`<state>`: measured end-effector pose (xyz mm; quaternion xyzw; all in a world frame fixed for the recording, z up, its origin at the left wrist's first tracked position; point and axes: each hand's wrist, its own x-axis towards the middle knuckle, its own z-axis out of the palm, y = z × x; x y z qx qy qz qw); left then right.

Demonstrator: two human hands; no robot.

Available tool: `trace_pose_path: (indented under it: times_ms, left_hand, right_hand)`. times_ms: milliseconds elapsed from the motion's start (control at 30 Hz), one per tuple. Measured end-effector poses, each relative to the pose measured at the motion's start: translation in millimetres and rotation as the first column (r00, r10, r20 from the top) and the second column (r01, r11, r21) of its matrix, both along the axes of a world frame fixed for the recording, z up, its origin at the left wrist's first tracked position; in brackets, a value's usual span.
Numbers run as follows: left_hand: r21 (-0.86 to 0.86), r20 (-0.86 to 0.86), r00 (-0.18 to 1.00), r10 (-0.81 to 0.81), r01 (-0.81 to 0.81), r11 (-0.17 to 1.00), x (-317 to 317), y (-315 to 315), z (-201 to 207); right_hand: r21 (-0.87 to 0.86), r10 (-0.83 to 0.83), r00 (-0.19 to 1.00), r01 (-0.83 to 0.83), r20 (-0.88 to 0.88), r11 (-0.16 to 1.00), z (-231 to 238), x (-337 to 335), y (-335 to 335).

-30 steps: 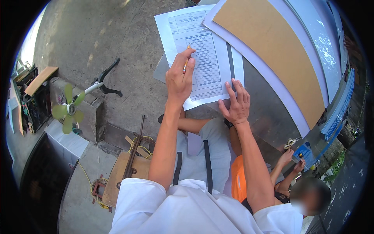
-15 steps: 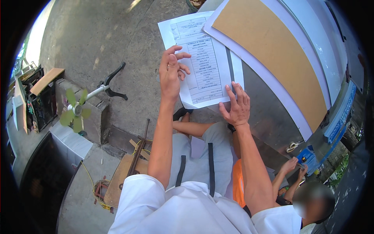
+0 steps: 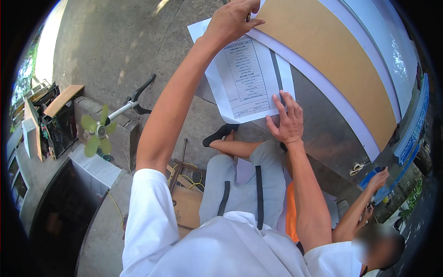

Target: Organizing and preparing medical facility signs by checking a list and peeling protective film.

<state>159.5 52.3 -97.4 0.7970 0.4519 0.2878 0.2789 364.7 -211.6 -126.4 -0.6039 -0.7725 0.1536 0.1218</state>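
Printed white sheets (image 3: 240,104) with a table of rows lie on the grey metal tabletop (image 3: 318,124). My left hand (image 3: 233,21) reaches across their far end to the corner of a brown board (image 3: 323,41). Its fingers are bent in around something I cannot make out, and the hand covers the top of the print. My right hand (image 3: 288,122) rests at the near right corner of the sheets, fingers stretched and apart. Under the brown board lies a white sheet (image 3: 369,150), its rim showing along the board's left and near edges.
Scissors (image 3: 357,168) lie at the table's near right. Beside them another person's hand (image 3: 378,179) works near a blue item (image 3: 369,177). A fan with green blades (image 3: 98,130) stands to the left on the concrete floor. Glossy white sheets (image 3: 392,51) are stacked at the far right.
My left hand has moved up and right, from above the sheets' left side to the brown board's corner. My right hand stays at the sheets' near right corner. The view has shifted slightly.
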Motion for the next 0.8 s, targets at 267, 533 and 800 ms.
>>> trace_pose_path:
  times_ms: [267,533,800]
  left_hand:
    - [-0.051,-0.03,0.999,0.044,-0.045,0.998,9.4,-9.8,-24.0]
    - [0.11,0.032,0.998,0.048,-0.051,0.993,14.1,-14.5,-26.7]
    - [0.056,-0.015,0.996,0.087,-0.086,0.995,14.6,-15.5,-25.6]
  right_hand:
    - [0.017,-0.027,0.999,0.028,-0.035,0.999,0.9,2.3,2.7]
    - [-0.003,-0.039,0.999,0.039,-0.016,0.999,3.5,2.3,0.8]
    - [-0.021,-0.042,0.999,0.041,-0.034,0.999,1.6,0.9,-1.0]
